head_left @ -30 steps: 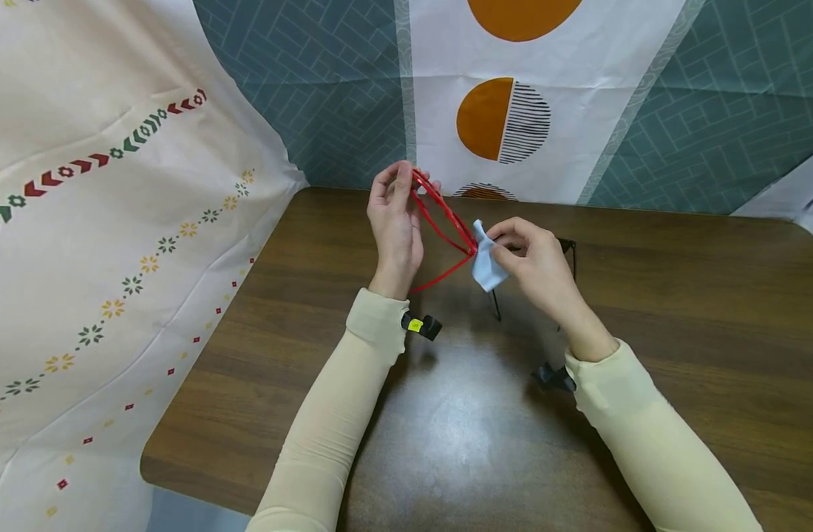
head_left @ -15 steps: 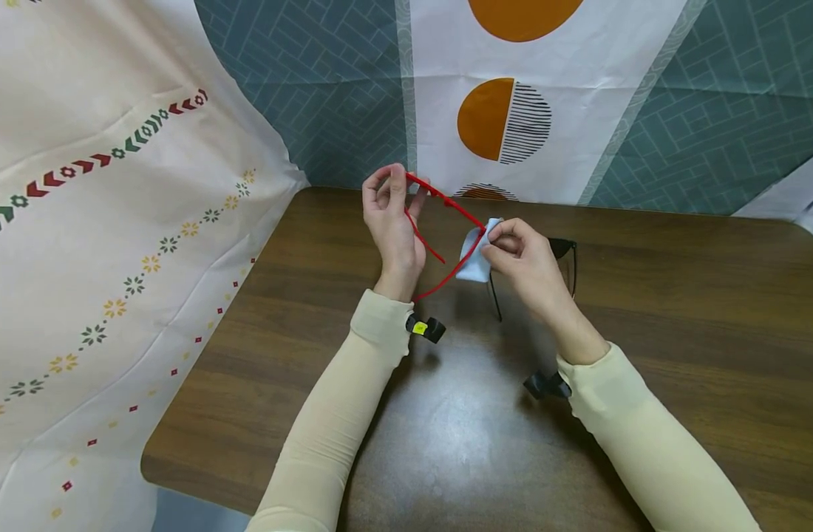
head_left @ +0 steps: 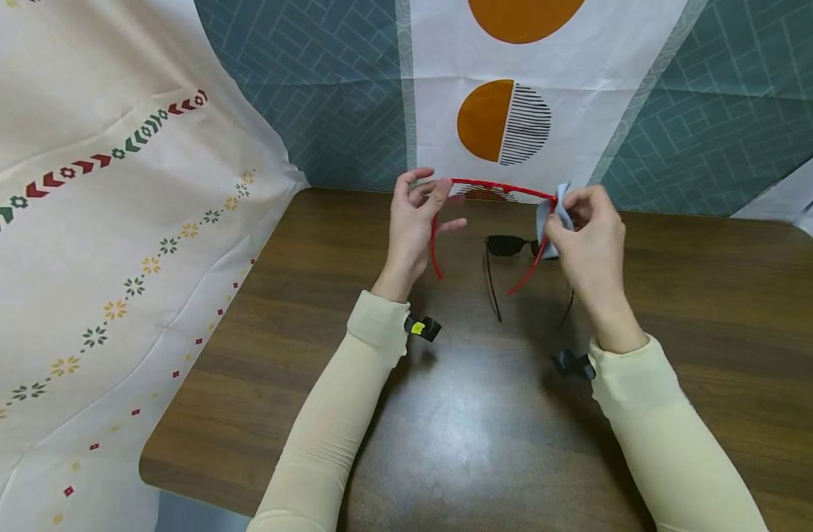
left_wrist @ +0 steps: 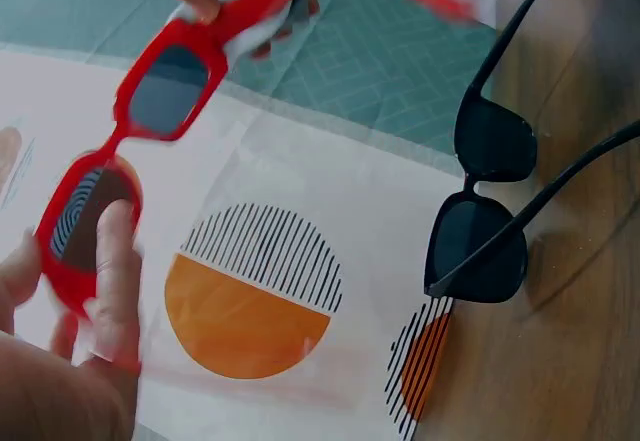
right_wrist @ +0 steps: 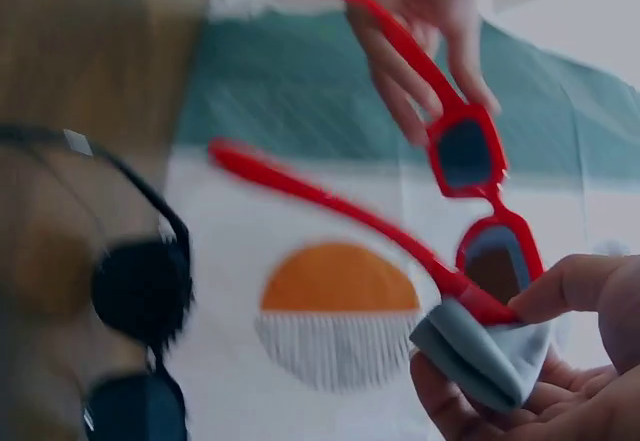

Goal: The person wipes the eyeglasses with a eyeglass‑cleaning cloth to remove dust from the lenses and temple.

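Observation:
Red-framed sunglasses (left_wrist: pixel 170 91) with dark lenses are held up above the table, both temples unfolded. My left hand (head_left: pixel 413 225) pinches them at one end of the front frame, beside a lens. At the other end, my right hand (head_left: pixel 593 251) pinches a light blue cleaning cloth (right_wrist: pixel 480 351) folded around the corner where the temple meets the frame. Behind and below them, black sunglasses (head_left: pixel 506 245) stand on the table with their temples open toward me. The cloth and right hand partly cover the black pair in the head view.
The brown wooden table (head_left: pixel 280 414) runs up to a wall hanging (head_left: pixel 440 44) with orange circles and teal panels. A white patterned curtain (head_left: pixel 114 258) drapes along the table's left edge.
The red sunglasses have turned from angled to nearly level, front away from me. My right hand and the cloth moved right and up to the frame's corner; the left hand shifted slightly right.

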A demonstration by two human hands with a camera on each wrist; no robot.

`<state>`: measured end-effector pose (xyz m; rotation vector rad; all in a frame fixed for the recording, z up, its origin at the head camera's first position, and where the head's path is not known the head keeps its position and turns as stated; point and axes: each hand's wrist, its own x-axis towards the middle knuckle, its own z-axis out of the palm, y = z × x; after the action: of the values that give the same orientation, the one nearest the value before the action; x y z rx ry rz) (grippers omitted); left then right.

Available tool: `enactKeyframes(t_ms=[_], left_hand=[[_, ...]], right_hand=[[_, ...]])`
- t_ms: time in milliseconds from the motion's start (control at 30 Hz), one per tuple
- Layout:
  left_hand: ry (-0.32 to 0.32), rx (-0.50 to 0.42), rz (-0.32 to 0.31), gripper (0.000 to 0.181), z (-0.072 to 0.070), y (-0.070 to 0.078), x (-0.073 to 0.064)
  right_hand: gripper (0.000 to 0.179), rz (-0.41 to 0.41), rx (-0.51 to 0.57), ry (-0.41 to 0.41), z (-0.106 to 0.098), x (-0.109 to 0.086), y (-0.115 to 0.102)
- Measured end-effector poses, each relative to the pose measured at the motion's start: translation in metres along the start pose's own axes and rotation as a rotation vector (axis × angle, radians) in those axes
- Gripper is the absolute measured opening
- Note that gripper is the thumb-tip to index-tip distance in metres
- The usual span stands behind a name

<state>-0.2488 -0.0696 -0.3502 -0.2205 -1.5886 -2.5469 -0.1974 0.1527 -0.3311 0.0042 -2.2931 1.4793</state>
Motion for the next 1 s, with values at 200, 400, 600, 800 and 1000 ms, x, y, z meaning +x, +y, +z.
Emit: enactKeyframes(t_ms=[200,400,600,800,1000], left_hand=[[-0.303,0.219,-0.221,0.046,-0.014,0.005,-0.004],[-0.572,0.471,-0.332,0.048,-0.028,0.011,-0.008],[-0.758,0.611,-0.333,0.043,-0.028,0.007,-0.015],[-0.873,0.593,-0.414,0.033,-0.026,0.001,-0.024],[-0.876,0.509,-0.469,0.030,-0.028,0.001,-0.034]], right_hand=[[0.021,-0.033,-0.133,0.119,-0.021,0.000,-0.001],[0.025,-0.103,-0.251,0.045,-0.028,-0.013,-0.005],[0.021,-0.225,-0.319,-0.104,-0.023,-0.029,-0.007],[0.017,-0.283,-0.342,-0.208,-0.020,-0.042,-0.007],[0.015,-0.315,-0.356,-0.208,-0.017,-0.053,-0.004]])
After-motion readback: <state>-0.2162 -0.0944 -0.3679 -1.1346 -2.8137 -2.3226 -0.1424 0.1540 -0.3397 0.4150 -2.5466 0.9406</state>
